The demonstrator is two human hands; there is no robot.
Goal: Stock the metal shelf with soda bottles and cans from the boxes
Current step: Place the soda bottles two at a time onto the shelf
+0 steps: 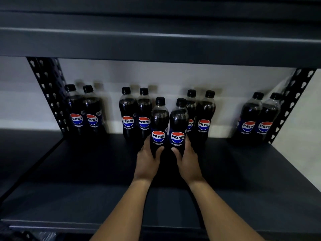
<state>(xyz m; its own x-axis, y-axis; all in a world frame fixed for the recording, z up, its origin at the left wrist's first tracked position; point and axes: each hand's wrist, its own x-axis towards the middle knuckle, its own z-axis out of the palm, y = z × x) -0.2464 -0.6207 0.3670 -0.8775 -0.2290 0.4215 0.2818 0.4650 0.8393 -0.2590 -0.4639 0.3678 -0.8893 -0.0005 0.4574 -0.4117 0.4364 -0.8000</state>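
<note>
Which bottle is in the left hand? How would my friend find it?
Look at the dark metal shelf with Pepsi pairs along the back wall. Two bottles stand in front, near the middle. The left hand grips the left bottle, forward of the back row.

Dim, bluish light; soft bottle shadows on rear wall (173, 75), wide-angle bowing + blur at edges.

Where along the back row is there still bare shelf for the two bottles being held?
Each hand, left hand and right hand, grips a bottle. Bare gaps lie between the far-left pair and the second pair, and between the third pair and the far-right pair. The middle is crowded.
</note>
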